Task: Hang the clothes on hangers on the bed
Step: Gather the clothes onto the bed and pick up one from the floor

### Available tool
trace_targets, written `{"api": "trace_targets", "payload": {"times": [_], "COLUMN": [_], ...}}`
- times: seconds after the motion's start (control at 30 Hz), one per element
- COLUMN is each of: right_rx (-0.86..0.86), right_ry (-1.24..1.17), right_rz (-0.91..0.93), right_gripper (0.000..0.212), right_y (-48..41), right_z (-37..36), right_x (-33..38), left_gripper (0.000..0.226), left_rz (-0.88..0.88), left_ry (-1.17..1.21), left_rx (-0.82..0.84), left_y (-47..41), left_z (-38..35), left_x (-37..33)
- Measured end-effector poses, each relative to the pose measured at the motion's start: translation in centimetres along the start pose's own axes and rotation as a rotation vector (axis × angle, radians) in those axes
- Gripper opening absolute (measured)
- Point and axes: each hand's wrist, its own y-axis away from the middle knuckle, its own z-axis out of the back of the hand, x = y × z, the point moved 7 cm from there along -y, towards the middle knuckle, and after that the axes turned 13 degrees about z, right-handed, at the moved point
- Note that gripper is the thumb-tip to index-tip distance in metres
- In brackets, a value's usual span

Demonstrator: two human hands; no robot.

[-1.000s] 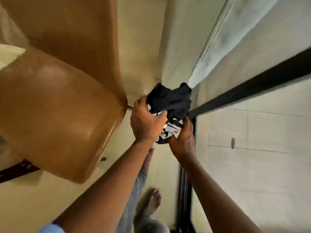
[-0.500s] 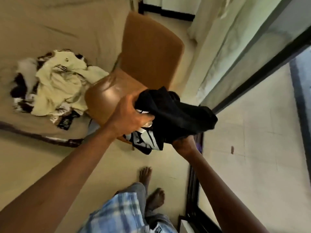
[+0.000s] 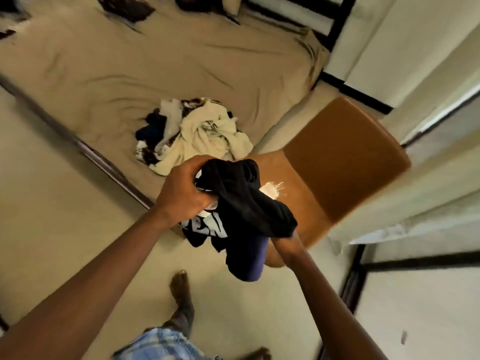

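Black garment hung bunched, left hand gripping its top, right hand clutching underneath. More clothes lay heaped at the edge of the bed.

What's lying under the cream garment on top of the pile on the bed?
Under the crumpled cream garment, a dark blue cloth and dark patterned fabric stick out on its left, on the beige bed sheet. Anything directly beneath is covered; no hanger shows.

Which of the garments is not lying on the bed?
The black garment with white lettering: the left hand grips it, while the cream garment lies piled on the beige bed.
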Motion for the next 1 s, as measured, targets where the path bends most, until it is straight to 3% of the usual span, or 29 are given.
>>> {"api": "trace_targets", "payload": {"times": [0.13,0.23,0.4,0.5,0.8,1.0], "right_rx": [0.226,0.206,0.148,0.190,-0.178,-0.264], "right_ry": [0.035,0.085,0.249,0.392,0.188,0.197], "right_rz": [-0.207,-0.151,0.059,0.051,0.070,0.153], "right_gripper": [0.036,0.040,0.009,0.019,0.032,0.032], "right_y": [-6.2,-12.1,-23.9,-31.1,-51.7,-58.3], "right_z": [-7.1,-10.8,-12.8,-13.9,-13.3,-17.4], "right_x": [1.3,3.3,8.9,9.4,9.4,6.1], "left_gripper": [0.049,0.060,0.062,0.063,0.062,0.058], "left_rz": [0.021,0.010,0.029,0.069,0.217,0.144], "left_ry": [-0.016,-0.099,-0.141,-0.115,-0.366,-0.530], "left_rx": [-0.017,-0.031,-0.125,-0.145,-0.204,-0.430], "left_y": [-5.8,-9.7,-16.0,-21.1,-40.3,-48.4], "left_z": [8.1,12.8,19.0,21.5,20.9,18.3], "left_x": [4.7,7.2,10.8,13.2,20.8,24.1]}}
